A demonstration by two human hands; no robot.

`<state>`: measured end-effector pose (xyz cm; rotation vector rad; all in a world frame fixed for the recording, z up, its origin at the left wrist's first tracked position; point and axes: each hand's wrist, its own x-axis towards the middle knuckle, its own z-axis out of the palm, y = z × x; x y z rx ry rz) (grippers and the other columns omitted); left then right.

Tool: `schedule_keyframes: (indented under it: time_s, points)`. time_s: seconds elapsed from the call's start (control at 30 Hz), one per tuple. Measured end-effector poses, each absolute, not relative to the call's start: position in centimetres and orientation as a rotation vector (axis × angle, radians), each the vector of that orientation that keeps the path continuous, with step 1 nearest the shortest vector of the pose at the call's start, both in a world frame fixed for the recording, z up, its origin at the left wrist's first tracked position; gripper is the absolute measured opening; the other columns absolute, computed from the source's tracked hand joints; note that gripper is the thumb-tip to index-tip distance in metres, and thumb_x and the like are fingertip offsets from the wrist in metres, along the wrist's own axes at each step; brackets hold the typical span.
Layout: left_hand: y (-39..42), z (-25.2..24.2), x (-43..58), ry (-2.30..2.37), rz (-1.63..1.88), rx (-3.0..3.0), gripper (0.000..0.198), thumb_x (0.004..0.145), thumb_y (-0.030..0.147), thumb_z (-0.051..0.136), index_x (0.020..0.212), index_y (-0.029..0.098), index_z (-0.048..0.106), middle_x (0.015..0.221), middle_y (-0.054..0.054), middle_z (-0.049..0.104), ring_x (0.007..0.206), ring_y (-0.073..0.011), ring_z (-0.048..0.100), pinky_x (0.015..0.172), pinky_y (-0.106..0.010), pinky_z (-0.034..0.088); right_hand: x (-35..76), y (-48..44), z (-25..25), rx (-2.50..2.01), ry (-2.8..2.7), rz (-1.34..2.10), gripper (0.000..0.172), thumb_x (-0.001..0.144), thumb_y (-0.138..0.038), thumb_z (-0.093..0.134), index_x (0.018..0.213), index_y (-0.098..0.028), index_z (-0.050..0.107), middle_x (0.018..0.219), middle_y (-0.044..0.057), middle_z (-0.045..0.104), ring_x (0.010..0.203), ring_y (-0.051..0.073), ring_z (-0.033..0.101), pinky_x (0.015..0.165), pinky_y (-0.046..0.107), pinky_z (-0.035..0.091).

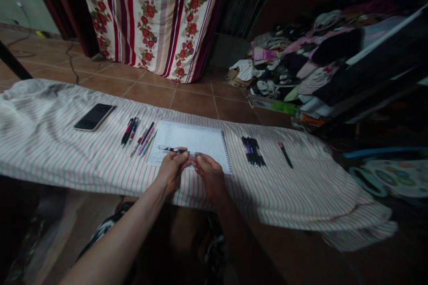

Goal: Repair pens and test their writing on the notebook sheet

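Observation:
Over the lower part of a spiral notebook [197,136], my left hand [173,167] pinches a black and clear pen [172,149]. The pen lies sideways, one end pointing left. My right hand [210,170] has its fingertips closed at the pen's right end, on a clear or grey part. Left of the notebook lie several pens [143,140] in two groups. To its right is a row of several dark pens [253,152], one of them purple. A single black pen with an orange end [285,155] lies farther right.
A phone [94,116] lies at the left on the striped cloth [100,151] covering the table. Beyond the table hangs a floral curtain [147,18]. Piled clothes [284,62] are on the floor at the back right. A plastic item [397,176] is beside the table's right end.

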<state>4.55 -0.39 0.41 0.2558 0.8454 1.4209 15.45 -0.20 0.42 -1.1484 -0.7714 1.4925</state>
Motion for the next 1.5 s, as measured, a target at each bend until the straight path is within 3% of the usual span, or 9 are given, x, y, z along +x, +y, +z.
schedule_keyframes:
  time_s: [0.27, 0.77, 1.0, 1.2, 1.4, 1.5]
  points:
    - [-0.5, 0.4, 5.0, 0.851, 1.427, 0.256, 0.016, 0.067, -0.001, 0.064, 0.077, 0.010, 0.059, 0.061, -0.002, 0.064, 0.062, -0.0123, 0.066, 0.067, -0.021, 0.054, 15.5, 0.3, -0.5, -1.154, -0.680, 1.464, 0.022, 0.060, -0.034, 0.072, 0.073, -0.017, 0.065, 0.064, -0.001, 0.062, 0.055, 0.008, 0.052, 0.051, 0.020, 0.039]
    - [-0.5, 0.4, 5.1, 0.842, 1.500, 0.270, 0.014, 0.062, 0.004, 0.070, 0.073, 0.009, 0.062, 0.060, -0.003, 0.067, 0.061, -0.0128, 0.066, 0.071, -0.023, 0.052, 15.4, 0.9, -1.0, -1.138, -0.851, 1.322, 0.022, 0.064, -0.037, 0.068, 0.075, -0.018, 0.066, 0.069, 0.001, 0.063, 0.064, 0.014, 0.054, 0.064, 0.028, 0.043]
    - [-0.3, 0.1, 4.9, 0.815, 1.509, 0.274, 0.013, 0.061, 0.013, 0.074, 0.061, 0.007, 0.062, 0.061, -0.005, 0.067, 0.063, -0.0127, 0.065, 0.076, -0.026, 0.052, 15.0, 1.2, -1.2, -1.111, -0.891, 1.249, 0.024, 0.061, -0.034, 0.069, 0.078, -0.017, 0.066, 0.071, 0.000, 0.063, 0.067, 0.013, 0.054, 0.066, 0.027, 0.042]
    - [-0.2, 0.0, 4.9, 0.840, 1.526, 0.274, 0.016, 0.059, 0.011, 0.075, 0.068, 0.009, 0.062, 0.062, -0.002, 0.066, 0.062, -0.0118, 0.065, 0.076, -0.026, 0.051, 14.8, 1.1, -0.7, -1.101, -0.821, 1.372, 0.033, 0.061, -0.037, 0.071, 0.087, -0.019, 0.064, 0.076, 0.000, 0.062, 0.066, 0.012, 0.054, 0.063, 0.025, 0.042]
    - [-0.3, 0.3, 5.1, 0.883, 1.521, 0.283, 0.019, 0.059, 0.008, 0.073, 0.073, 0.010, 0.061, 0.060, -0.001, 0.065, 0.062, -0.0125, 0.065, 0.077, -0.028, 0.050, 15.1, 1.2, -1.1, -1.196, -0.857, 1.371, 0.031, 0.063, -0.046, 0.068, 0.067, -0.016, 0.061, 0.058, -0.002, 0.054, 0.051, 0.009, 0.045, 0.048, 0.022, 0.035]
    - [-0.3, 0.4, 5.2, 0.914, 1.522, 0.280, 0.020, 0.059, 0.006, 0.072, 0.075, 0.011, 0.061, 0.060, -0.001, 0.066, 0.061, -0.0131, 0.065, 0.076, -0.028, 0.049, 15.3, 1.6, -1.6, -1.206, -0.906, 1.350, 0.030, 0.064, -0.045, 0.068, 0.066, -0.016, 0.061, 0.056, -0.002, 0.053, 0.051, 0.008, 0.044, 0.048, 0.022, 0.033]
